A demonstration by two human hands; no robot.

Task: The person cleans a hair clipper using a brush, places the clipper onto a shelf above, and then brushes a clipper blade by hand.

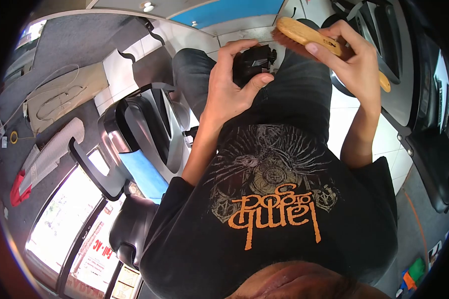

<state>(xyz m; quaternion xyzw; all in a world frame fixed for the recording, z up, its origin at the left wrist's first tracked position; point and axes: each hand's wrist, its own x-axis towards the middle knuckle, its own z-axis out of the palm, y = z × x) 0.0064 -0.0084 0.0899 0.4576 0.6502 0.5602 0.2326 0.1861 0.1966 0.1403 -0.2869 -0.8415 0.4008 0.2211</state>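
Note:
My left hand (229, 84) is wrapped round a black device (254, 62) with small ridged parts on its right side; its exact kind I cannot make out. The thumb lies along the near side and the fingers curl over the far side. Up and to the right, my right hand (351, 62) grips a wooden brush (304, 36) with brown bristles facing down and left. The brush's narrow handle end (384, 82) sticks out beyond the wrist. Bristles and device are close together but apart, both above my lap.
Black padded salon-style chairs (134, 119) stand on the left, one with a blue cloth (143, 172) over it. A cabinet with a blue panel (229, 12) is ahead. Brown cardboard (67, 94) with a cable lies at left. Another black chair (426, 169) is at right.

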